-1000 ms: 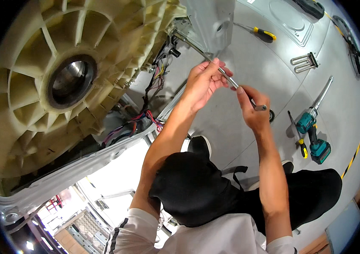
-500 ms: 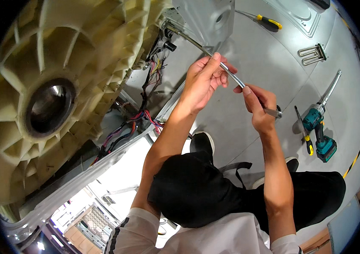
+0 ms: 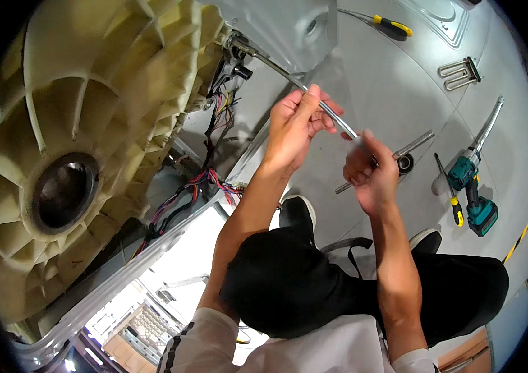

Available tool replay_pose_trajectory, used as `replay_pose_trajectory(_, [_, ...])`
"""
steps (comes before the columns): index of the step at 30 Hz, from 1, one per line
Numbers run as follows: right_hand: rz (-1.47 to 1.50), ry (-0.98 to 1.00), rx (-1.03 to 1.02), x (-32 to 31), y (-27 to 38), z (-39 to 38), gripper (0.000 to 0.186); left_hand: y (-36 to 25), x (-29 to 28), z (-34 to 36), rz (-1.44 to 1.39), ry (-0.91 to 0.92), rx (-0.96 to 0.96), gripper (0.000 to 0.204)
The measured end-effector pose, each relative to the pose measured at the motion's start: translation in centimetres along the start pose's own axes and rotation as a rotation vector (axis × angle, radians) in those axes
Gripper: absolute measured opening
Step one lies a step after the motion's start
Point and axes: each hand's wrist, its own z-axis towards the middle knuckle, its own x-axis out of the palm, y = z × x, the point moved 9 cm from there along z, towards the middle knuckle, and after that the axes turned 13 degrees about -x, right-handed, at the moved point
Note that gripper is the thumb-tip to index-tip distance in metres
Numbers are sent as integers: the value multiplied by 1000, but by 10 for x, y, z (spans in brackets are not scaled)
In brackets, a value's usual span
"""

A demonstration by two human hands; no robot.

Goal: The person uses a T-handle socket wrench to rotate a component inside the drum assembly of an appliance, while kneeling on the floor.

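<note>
A long steel T-handle wrench (image 3: 275,67) runs slantwise from a bracket at the machine's corner down to my right hand. My left hand (image 3: 295,127) is closed loosely around its shaft, the thumb lying on top and the fingertips curled beneath. At the handle end my right hand (image 3: 372,171) is closed about the place where the cross bar (image 3: 418,143) meets the shaft; its fingers are partly blurred. Beyond the wrench's far end, the pale plastic tub (image 3: 9,155) with its round hub (image 3: 65,194) fills the left. Whether the tip sits on a bolt is too small to tell.
Wire bundles (image 3: 198,177) hang by the machine's frame. On the floor lie a black ring-shaped part (image 3: 405,163), a teal cordless power tool (image 3: 472,186), a yellow-black screwdriver (image 3: 456,210), another screwdriver (image 3: 393,27) and a heating element (image 3: 459,73). A grey metal panel (image 3: 276,25) stands near the wrench.
The wrench's cross bar has turned and now stretches out on both sides of my right hand. That hand has shifted slightly down and left; my left hand stays on the shaft.
</note>
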Motion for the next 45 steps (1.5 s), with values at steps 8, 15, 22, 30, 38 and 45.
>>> replay_pose_trajectory(8, [-767, -81, -912, -3, 91, -45, 52, -2, -1, -1, -55, 11, 18, 30])
replay_pose_trajectory(15, [-307, -63, -664, -2, 49, -22, 54, -1, 1, -1, -127, 57, 16, 31])
replay_pose_trajectory(22, [57, -32, -278, 13, 17, -6, 67, -4, 3, -1, -100, 76, 0, 31])
replay_pose_trajectory(30, [178, -81, -110, 23, 12, -10, 72, -5, -1, -2, -84, 61, -12, 29])
replay_pose_trajectory(38, [281, -154, 69, 20, 4, -7, 65, -1, -2, 3, -60, 17, -39, 29])
replay_pose_trajectory(45, [167, -206, -44, 17, 10, -10, 62, -6, -2, 0, -58, 25, -38, 28])
